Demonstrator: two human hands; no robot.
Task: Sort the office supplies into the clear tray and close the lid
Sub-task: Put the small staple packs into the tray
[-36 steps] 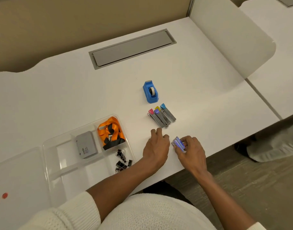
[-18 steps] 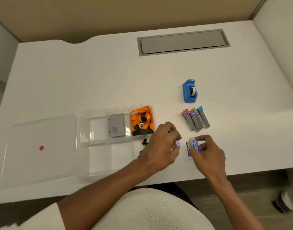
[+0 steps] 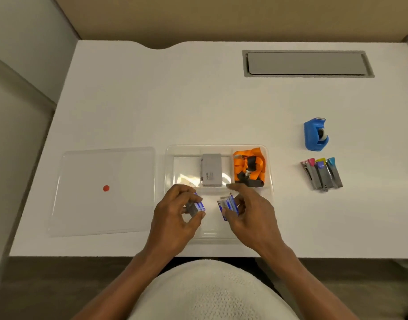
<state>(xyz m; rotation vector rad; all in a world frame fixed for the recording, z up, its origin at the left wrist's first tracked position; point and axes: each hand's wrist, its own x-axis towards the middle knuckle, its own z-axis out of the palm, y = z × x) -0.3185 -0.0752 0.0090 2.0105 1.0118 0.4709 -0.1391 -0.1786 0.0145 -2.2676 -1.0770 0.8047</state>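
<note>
a: what do the two hands hold?
b: the left hand (image 3: 175,215) pinches one small blue box (image 3: 196,207); the right hand (image 3: 251,214) pinches a second blue box (image 3: 229,205). both are over the near part of the clear tray (image 3: 269,181).
a: and further away?
b: in the tray, one grey case (image 3: 211,169) and one orange lanyard (image 3: 249,166). the lid (image 3: 103,190) lies open at the left. on the bench (image 3: 175,100), four clips (image 3: 321,173) and one blue tape dispenser (image 3: 315,134).
</note>
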